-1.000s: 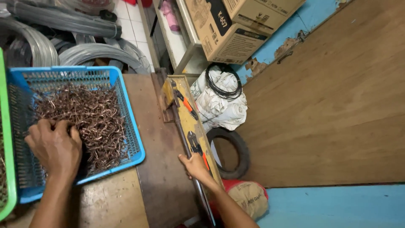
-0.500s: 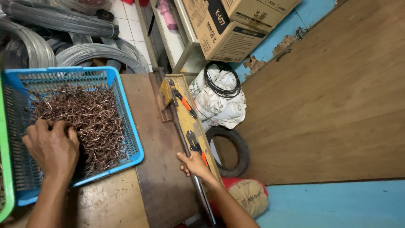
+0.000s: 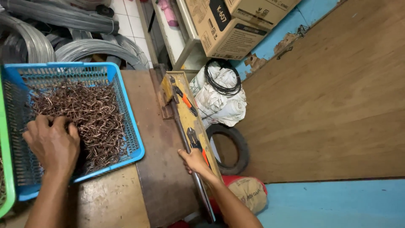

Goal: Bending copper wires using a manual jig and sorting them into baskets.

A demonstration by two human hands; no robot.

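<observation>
While the left hand [image 3: 52, 143] rests palm-down in the blue basket [image 3: 126, 122], its fingers [image 3: 42, 123] are curled into the heap of copper-coloured wire hooks [image 3: 90, 116], closed on a small bunch of them, as far as the view shows. The pile lies mostly ahead of and to the right of those fingers, banked against the far wall of the basket, which keeps the loose pieces together and within easy reach. A sliver of a green basket [image 3: 5, 169] shows just left of the wrist; what it holds cannot be made out.

Over at the edge of the wooden surface [image 3: 156, 169], the right hand [image 3: 195, 161] grips a long metal lever [image 3: 185, 143], fingers wrapped around the bar. The lever runs away from the fingers toward a yellow-painted bench tool [image 3: 190, 118] fixed along the surface's rim, probably so the bar can swing freely off the edge. Orange-handled cutters [image 3: 185, 99] lie on that yellow strip, beyond the fingertips.

Below the right hand, on the floor, stand an old tyre [image 3: 236, 145], a bundle of white sacks [image 3: 221, 95] topped with a black cable coil, and a red-and-tan bag [image 3: 249, 194]. Coils of grey wire [image 3: 63, 46] sit beyond the basket, with cardboard boxes [image 3: 236, 25] farther off.
</observation>
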